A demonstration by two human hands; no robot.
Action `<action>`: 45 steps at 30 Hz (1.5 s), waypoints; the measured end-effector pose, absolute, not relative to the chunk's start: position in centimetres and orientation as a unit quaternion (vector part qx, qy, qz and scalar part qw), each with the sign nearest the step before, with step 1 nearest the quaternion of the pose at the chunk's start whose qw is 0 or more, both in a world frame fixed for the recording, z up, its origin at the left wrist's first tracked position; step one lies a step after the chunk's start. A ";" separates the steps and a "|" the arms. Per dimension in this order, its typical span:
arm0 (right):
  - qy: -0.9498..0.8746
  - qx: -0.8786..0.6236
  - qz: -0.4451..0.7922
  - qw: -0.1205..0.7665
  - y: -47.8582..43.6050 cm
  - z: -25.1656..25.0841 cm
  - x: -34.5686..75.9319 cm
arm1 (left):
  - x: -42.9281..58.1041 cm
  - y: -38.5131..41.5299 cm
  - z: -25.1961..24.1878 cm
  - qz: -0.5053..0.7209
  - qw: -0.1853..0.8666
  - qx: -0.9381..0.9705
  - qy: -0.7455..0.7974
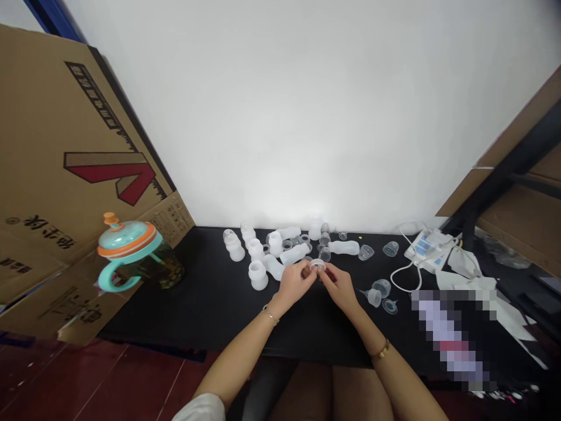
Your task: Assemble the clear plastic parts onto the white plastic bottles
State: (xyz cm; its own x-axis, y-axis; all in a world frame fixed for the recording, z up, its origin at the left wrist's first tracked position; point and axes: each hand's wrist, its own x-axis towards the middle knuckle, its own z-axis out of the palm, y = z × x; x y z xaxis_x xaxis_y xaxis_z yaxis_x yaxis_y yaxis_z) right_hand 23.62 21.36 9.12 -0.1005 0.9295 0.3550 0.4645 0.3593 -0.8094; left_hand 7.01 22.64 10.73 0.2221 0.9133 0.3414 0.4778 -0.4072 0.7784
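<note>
Near the middle of the black table [210, 304], my left hand [298, 282] and my right hand [339, 285] meet at a small white ring [317, 264] with a clear part under it. Fingers of both hands pinch it from either side. Just beyond are several whitish bottles, one lying on its side [344, 248] and one upright [258, 276] to the left. Clear domed caps lie among them, one cap [366, 252] right of the lying bottle. A translucent cup-like piece [374, 297] and a clear disc [390, 306] rest right of my right hand.
A large jug [144, 257] with a teal handle and orange-rimmed lid stands at the left, before cardboard boxes [65, 146]. At the right are a white power strip [432, 248] with cables, papers [468, 280] and a pixelated area. A white wall rises behind the table.
</note>
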 end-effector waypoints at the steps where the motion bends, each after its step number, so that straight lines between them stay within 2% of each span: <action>1: -0.695 -0.502 0.260 0.445 21.3 9.1 23.6 | 7.0 22.6 10.7 0.408 0.269 0.733 0.473; 45: -0.717 -0.503 0.202 0.438 21.2 9.5 23.7 | 7.2 22.4 10.8 0.408 0.251 0.731 0.486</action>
State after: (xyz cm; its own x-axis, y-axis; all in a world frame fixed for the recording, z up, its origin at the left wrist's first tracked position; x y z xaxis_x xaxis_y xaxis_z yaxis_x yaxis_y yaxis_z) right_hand 23.69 21.24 9.48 -0.1102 0.8984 0.4251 0.5447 0.4123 -0.7302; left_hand 7.16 22.39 10.85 0.1944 0.9151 0.3533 0.5060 -0.4021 0.7630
